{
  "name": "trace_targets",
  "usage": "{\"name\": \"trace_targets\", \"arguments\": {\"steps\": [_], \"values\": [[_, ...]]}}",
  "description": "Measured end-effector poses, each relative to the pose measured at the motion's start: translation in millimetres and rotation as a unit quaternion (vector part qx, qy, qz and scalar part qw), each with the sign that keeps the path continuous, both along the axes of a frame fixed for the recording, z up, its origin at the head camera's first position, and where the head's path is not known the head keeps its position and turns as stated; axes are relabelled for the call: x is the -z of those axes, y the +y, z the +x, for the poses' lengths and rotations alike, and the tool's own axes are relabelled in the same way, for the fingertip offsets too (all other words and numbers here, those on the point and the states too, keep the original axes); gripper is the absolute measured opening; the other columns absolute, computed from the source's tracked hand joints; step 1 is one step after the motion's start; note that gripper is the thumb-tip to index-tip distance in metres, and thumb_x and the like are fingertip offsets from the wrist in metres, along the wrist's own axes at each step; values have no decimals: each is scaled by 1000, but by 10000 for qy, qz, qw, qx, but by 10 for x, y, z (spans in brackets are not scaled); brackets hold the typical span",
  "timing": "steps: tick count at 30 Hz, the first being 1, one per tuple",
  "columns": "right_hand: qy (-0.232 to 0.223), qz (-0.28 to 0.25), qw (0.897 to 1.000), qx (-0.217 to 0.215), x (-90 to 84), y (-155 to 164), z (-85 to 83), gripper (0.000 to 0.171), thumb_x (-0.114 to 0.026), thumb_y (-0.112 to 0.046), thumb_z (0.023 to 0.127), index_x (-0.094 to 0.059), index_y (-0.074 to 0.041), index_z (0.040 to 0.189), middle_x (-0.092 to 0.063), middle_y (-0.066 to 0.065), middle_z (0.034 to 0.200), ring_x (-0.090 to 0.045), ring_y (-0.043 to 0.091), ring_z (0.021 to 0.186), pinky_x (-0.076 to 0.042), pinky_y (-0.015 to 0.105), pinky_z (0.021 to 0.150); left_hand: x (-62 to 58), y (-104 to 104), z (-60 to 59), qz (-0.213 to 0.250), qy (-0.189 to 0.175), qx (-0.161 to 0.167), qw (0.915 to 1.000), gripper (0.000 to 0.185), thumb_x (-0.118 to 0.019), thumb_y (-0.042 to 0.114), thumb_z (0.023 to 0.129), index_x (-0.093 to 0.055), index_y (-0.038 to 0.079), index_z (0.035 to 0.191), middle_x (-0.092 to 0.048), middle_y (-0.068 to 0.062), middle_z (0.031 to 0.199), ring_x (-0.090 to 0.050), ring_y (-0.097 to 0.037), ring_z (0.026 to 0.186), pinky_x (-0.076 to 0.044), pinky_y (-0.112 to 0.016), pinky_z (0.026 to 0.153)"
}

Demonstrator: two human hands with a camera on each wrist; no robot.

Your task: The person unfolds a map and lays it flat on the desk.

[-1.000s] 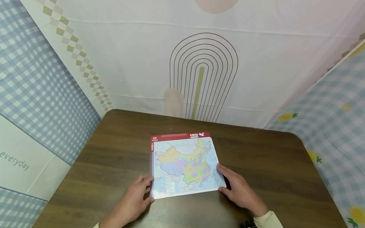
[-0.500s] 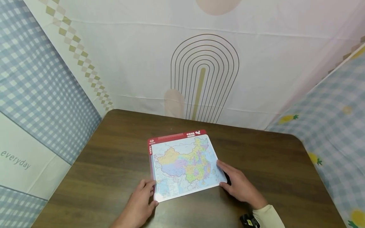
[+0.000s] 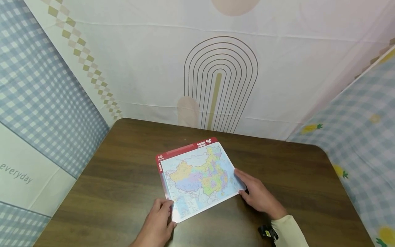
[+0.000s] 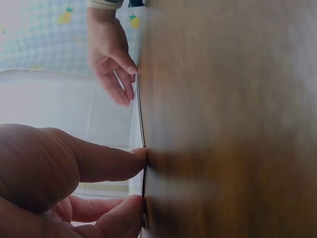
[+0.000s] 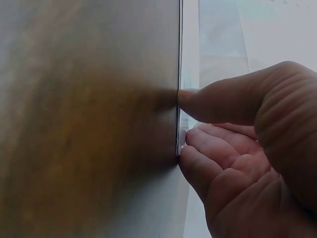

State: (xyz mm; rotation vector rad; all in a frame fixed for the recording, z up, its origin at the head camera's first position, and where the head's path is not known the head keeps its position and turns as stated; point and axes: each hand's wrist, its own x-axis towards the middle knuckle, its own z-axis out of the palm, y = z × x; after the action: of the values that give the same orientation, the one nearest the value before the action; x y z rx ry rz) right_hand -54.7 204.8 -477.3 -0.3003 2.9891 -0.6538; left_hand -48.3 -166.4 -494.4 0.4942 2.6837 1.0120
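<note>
While a pale printed cloth (image 3: 139, 68) hangs behind everything, with blue checked cloth (image 3: 61, 85) at either side, the brown wood-grain desk (image 3: 108, 178) spreads out below. On its middle lies the map board (image 3: 197, 178), turned at a slant so that its red top band climbs toward the right. Both hands have it by the near corners. The right hand (image 3: 257, 195) comes in from the side, pinching its corner between the thumb on the near edge and fingers reaching along the right edge. The left hand (image 3: 158, 219) pinches the other corner, thumb on the near edge, bent fingers against the left edge. A cream sleeve (image 3: 288, 231) covers the right forearm, a small black device (image 3: 267, 233) beside its cuff.
</note>
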Motion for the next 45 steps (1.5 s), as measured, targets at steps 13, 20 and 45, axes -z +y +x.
{"name": "trace_targets", "arguments": {"steps": [13,20,45], "values": [[128,85,9998,136,-17,-87,20,76,-80,0,90,-44,4,157,-46,23,163,-51,38,147,-50,54,112,-29,-35,-65,-30,-545,-108,9985,70,-92,15,82,-59,-2,141,-56,-13,125,-63,-21,105,-57,-42,87],[640,-71,9974,321,-35,-423,181,79,-89,-26,87,-54,3,151,-53,20,158,-55,36,144,-52,52,111,-116,-195,-294,376,-661,-173,9970,69,-92,19,83,-60,2,141,-61,-9,123,-66,-17,104,-61,-35,83],[-479,-269,9984,155,-99,-1509,522,84,-82,-56,88,-54,-10,153,-51,5,163,-55,28,145,-51,47,113,-7,-533,-1421,251,158,44,9996,53,-81,12,94,-62,-3,141,-67,-22,131,-70,-34,114,-61,-50,96]]}}
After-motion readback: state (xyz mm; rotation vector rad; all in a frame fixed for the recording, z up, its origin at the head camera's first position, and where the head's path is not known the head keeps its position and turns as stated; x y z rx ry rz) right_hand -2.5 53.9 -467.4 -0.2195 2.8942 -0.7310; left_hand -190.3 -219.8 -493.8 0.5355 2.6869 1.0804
